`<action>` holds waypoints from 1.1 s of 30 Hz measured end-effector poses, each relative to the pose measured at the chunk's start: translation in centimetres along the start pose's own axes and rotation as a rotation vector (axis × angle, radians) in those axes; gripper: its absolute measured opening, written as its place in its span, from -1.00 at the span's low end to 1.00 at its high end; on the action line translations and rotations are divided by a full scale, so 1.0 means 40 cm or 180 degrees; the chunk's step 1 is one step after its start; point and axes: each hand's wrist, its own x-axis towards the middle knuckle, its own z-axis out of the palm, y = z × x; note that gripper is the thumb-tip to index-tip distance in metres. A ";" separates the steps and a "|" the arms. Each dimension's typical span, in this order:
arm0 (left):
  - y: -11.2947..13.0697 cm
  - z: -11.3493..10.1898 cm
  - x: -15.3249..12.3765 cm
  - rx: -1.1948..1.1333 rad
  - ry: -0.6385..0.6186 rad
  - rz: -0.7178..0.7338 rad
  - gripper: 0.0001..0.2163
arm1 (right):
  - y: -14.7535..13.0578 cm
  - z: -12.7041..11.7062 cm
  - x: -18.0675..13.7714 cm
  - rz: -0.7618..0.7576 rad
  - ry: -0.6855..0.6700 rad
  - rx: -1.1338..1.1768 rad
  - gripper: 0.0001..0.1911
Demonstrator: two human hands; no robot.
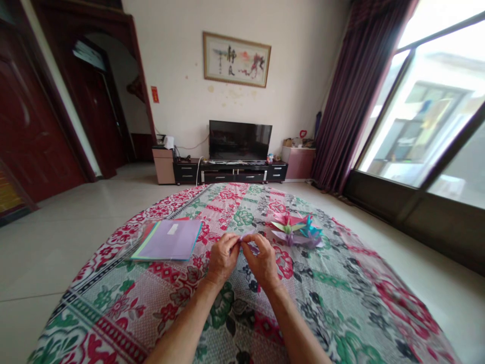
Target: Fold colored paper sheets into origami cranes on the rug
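Note:
A small folded piece of purple paper (248, 234) is pinched between my two hands above the middle of the table; my fingers cover most of it. My left hand (224, 257) grips it from the left, thumb and fingertips pressed together. From the right, my right hand (260, 257) closes on it the same way, the fingertips of both hands nearly touching. To the right lies a group of folded paper cranes (290, 227) in pink, green, blue and purple. On the left rests a stack of coloured paper sheets (172, 241), purple on top, partly in clear wrapping.
A flowered cloth (242, 217) covers the round table. Beyond it, a television (240, 141) stands on a low black cabinet (223, 174) against the wall. Dark curtains (343, 101) and a large window are at the right, wooden doors at the left.

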 end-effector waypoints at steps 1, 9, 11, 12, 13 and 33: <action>0.001 0.000 0.000 0.0012 0.0014 0.0038 -0.79 | -0.002 -0.001 0.001 -0.0024 -0.0001 -0.0032 -0.94; 0.007 0.000 0.001 -0.0009 0.0029 0.0155 -0.78 | 0.000 0.000 -0.001 0.0056 -0.0109 -0.0031 -0.93; 0.009 0.000 0.001 -0.0024 -0.0020 0.0157 -0.79 | -0.002 -0.004 0.000 0.0053 -0.0156 -0.0056 -0.92; 0.010 0.000 0.001 -0.0035 -0.0040 0.0157 -0.79 | -0.004 -0.007 0.000 0.0053 -0.0182 -0.0070 -0.92; 0.011 0.000 0.000 -0.0050 -0.0057 0.0155 -0.79 | -0.007 -0.009 0.002 0.0057 -0.0202 -0.0085 -0.91; 0.031 -0.013 0.001 -0.0419 -0.0293 -0.0280 -0.84 | -0.011 -0.020 0.007 -0.0147 -0.0124 -0.0553 -0.87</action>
